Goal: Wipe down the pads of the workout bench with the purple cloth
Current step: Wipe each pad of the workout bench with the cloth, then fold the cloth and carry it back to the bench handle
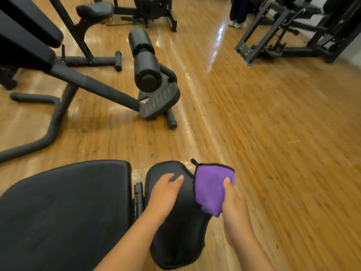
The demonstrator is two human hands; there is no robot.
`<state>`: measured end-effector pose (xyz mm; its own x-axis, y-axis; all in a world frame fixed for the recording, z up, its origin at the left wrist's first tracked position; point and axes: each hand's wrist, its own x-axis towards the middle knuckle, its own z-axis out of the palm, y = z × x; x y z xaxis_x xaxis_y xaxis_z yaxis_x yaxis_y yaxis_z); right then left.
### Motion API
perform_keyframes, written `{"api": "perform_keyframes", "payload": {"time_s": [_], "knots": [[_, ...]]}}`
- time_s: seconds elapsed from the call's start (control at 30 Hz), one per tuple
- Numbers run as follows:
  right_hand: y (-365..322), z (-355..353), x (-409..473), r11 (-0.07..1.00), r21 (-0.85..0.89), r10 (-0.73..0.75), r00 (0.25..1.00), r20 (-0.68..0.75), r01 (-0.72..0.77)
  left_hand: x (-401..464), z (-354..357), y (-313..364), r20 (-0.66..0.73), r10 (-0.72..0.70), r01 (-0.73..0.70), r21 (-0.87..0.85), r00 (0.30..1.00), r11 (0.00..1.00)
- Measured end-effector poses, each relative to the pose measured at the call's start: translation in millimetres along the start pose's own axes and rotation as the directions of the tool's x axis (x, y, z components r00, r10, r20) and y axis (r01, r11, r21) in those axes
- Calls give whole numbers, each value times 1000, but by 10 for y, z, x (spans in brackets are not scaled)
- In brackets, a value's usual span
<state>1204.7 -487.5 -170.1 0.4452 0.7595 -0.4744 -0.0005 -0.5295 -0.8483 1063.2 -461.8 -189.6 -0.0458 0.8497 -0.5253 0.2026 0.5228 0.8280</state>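
The workout bench lies below me with a wide black back pad point(68, 208) at the lower left and a smaller black seat pad point(181, 235) to its right, a narrow hinge gap between them. My left hand point(166, 194) rests flat on the top of the seat pad, fingers spread. My right hand point(234, 208) holds the folded purple cloth point(210, 186) by its lower edge, at the right rim of the seat pad. The cloth has a black trim and a small loop at its top corner.
Another black machine with roller pads point(144, 57) and a footplate point(160, 102) stands on the wooden floor ahead left. A dark frame machine point(293, 34) is at the far right. A person's legs and shoes point(237, 16) show at the top. Open floor lies to the right.
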Motion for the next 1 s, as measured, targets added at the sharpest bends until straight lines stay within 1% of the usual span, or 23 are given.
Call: {"api": "perform_keyframes", "payload": {"time_s": [0.03, 0.07, 0.1, 0.13, 0.2, 0.27, 0.3, 0.37, 0.43, 0.5, 0.57, 0.6, 0.67, 0.73, 0.8, 0.87, 0.9, 0.93, 0.97, 1.0], "knots": [[-274, -4, -104, 999, 49, 17, 1000, 4, -17, -212, -27, 278, 38, -5, 10, -122, 999, 993], [-535, -15, -231, 997, 72, 2, 1000, 10, -3, -433, -57, 554, 71, 12, 4, -220, 997, 975], [-803, -42, -405, 996, 85, -31, 999, 17, 30, -660, -108, 814, 74, 49, -26, -279, 996, 960], [-1063, -87, -607, 991, 105, -82, 996, 29, 78, -880, -174, 1060, 44, 100, -82, -308, 994, 948], [-1587, -240, -1070, 961, 169, -234, 969, 75, 219, -1309, -348, 1522, -26, 191, -189, -323, 981, 927], [-2059, -426, -1519, 923, 287, -314, 933, 176, 256, -1707, -552, 1942, -66, 239, -246, -353, 969, 903], [-2269, -514, -1734, 904, 354, -333, 914, 232, 240, -1902, -658, 2130, -77, 246, -257, -368, 966, 893], [-2647, -652, -2106, 866, 466, -352, 882, 313, 181, -2245, -843, 2456, -100, 267, -285, -397, 958, 873], [-2991, -787, -2459, 822, 560, -364, 852, 376, 104, -2618, -1043, 2766, -153, 312, -347, -381, 938, 857], [-3276, -910, -2762, 750, 661, -372, 815, 444, -18, -2975, -1220, 3026, -193, 363, -409, -337, 912, 848], [-3517, -995, -3038, 711, 685, -364, 752, 550, -158, -3299, -1376, 3235, -230, 406, -459, -265, 884, 848], [-3603, -1014, -3167, 694, 666, -336, 697, 634, -271, -3456, -1447, 3302, -247, 427, -480, -227, 870, 847], [-3717, -972, -3389, 639, 605, -340, 531, 776, -475, -3713, -1602, 3395, -295, 473, -531, -160, 830, 832], [-3731, -854, -3582, 585, 561, -379, 415, 827, -585, -3936, -1776, 3440, -386, 496, -563, -76, 778, 823], [-3717, -692, -3749, 551, 526, -414, 335, 846, -648, -4121, -1973, 3453, -467, 524, -582, 25, 713, 813], [-3688, -514, -3887, 606, 469, -400, 264, 878, -642, -4264, -2189, 3409, -515, 544, -564, 135, 662, 815], [-3667, -419, -3960, 651, 436, -380, 231, 896, -622, -4327, -2313, 3363, -524, 544, -537, 183, 656, 824], [-3654, -319, -4049, 694, 411, -363, 205, 909, -591, -4393, -2438, 3312, -522, 535, -512, 203, 664, 835], [-3646, -214, -4167, 747, 400, -352, 195, 915, -530, -4464, -2574, 3243, -511, 519, -497, 192, 686, 846], [-3636, -104, -4304, 811, 396, -331, 222, 917, -430, -4549, -2710, 3174, -495, 504, -493, 164, 708, 854]]}}
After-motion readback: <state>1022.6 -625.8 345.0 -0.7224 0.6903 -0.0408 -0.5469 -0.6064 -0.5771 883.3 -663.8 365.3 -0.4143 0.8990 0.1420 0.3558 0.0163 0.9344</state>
